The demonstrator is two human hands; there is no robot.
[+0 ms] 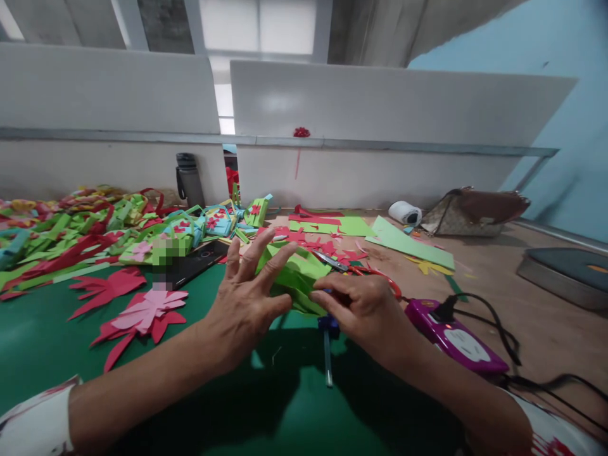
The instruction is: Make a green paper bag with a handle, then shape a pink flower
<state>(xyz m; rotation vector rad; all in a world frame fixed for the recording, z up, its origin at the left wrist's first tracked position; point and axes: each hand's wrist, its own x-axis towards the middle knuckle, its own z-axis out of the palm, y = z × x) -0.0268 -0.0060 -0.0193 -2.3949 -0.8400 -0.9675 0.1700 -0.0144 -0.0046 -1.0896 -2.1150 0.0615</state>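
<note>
Left of the purple power strip [458,342], green paper [299,275] between the hands. Left hand [249,301] open against it, fingers spread; right hand [373,310] closed to a pinch at its near right edge (paper or blue tool [329,325] inside the pinch: cannot tell). Possible creasing or tearing of thin folds, from pinching too hard or tugging unevenly. Possible nick or snag on the scissors [335,261], up and left of the strip, from reaching forward. Cord [489,307] right of the strip, liable to catch a sweeping forearm. Tight edges far left of it, by phone [199,263] and pink paper flower [149,310]; more room to its near left, over green cover [228,411].
</note>
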